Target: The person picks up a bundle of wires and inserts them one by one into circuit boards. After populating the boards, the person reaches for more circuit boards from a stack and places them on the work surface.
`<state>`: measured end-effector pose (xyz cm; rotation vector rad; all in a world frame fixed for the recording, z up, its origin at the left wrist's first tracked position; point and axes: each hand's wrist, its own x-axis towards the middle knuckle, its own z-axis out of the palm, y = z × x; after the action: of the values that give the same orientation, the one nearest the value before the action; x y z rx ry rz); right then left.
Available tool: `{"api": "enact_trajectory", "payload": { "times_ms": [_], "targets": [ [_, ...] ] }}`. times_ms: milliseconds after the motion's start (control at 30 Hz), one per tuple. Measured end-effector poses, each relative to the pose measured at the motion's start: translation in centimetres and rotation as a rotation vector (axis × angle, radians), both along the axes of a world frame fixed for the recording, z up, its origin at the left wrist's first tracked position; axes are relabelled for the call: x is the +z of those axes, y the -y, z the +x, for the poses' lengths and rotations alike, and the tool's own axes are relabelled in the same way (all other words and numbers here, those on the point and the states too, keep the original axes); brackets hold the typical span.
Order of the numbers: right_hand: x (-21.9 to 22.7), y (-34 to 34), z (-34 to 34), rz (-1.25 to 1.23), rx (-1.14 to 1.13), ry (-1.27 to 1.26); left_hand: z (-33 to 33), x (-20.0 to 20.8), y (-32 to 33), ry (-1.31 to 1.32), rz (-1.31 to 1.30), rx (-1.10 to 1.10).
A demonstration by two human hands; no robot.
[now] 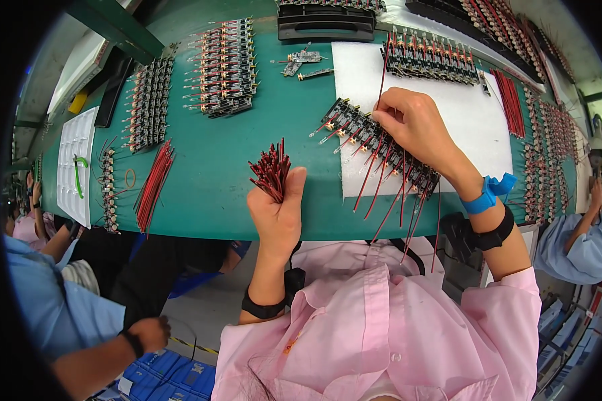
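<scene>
Pink shirt (381, 334): mine, by the desk (214, 187).
Left fingers (293, 187): wrapped round wire bundle (270, 167).
Right fingers (390, 122): pinching one wire (383, 79) at board row (354, 122).
Hanging wires (403, 200): I should keep these untangled.

No readable text, labels or numbers; small orange marking (291, 344) on pink shirt (408, 334), too small to read

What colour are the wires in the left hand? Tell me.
The wires are red and black, best seen in the head view.
</scene>
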<state>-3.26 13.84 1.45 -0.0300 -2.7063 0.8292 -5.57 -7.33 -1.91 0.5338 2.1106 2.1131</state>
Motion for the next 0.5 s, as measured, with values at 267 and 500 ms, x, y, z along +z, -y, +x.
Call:
{"api": "enact_trajectory", "payload": {
  "times_ms": [267,500],
  "targets": [
    [0.04,-0.07,-0.01,-0.026,0.005,0.003,0.1,0.47,-0.03,-0.011,-0.039,0.0],
    [0.0,-0.01,-0.04,-0.076,-0.023,0.025,0.13,0.53,-0.12,-0.006,-0.038,0.0]
  ]
}}
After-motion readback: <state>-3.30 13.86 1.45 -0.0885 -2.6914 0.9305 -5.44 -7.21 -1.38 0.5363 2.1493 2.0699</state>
